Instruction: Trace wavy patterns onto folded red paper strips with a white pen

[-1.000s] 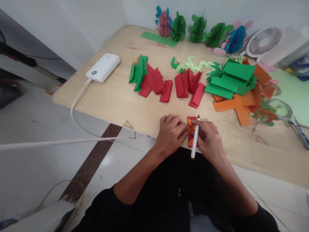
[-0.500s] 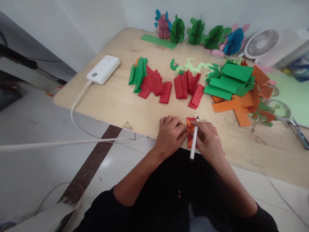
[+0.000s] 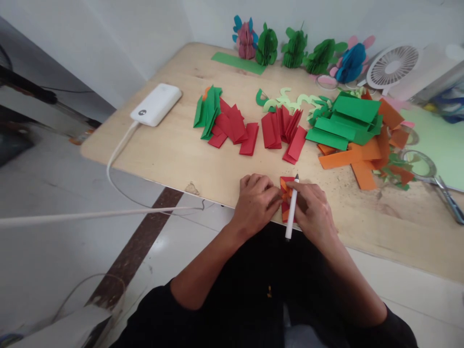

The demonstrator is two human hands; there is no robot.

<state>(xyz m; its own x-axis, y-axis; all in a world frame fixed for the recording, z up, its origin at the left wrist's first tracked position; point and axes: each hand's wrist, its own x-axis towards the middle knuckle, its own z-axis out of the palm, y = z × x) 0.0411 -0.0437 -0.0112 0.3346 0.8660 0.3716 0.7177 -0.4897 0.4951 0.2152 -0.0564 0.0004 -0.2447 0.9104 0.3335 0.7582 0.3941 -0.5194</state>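
Note:
At the table's front edge lies a red folded paper (image 3: 288, 179) with an orange paper piece (image 3: 285, 193) on top. My left hand (image 3: 254, 199) rests on its left side, fingers curled and tips at the orange piece. From the right, my right hand (image 3: 314, 209) has a white pen (image 3: 291, 215) between its fingers, dark tip pointing away from me. The pen lies slanted over the papers, and its tip appears off them. Fingers of both hands partly cover the orange piece, so its full outline is hidden.
Red folded papers (image 3: 270, 129), green folded papers (image 3: 353, 116) and orange strips (image 3: 364, 176) lie beyond my hands. Scissors (image 3: 449, 198) are at right. Paper figures (image 3: 295, 48) and a fan (image 3: 395, 65) stand along the wall. A cabled white power bank (image 3: 155, 104) sits left.

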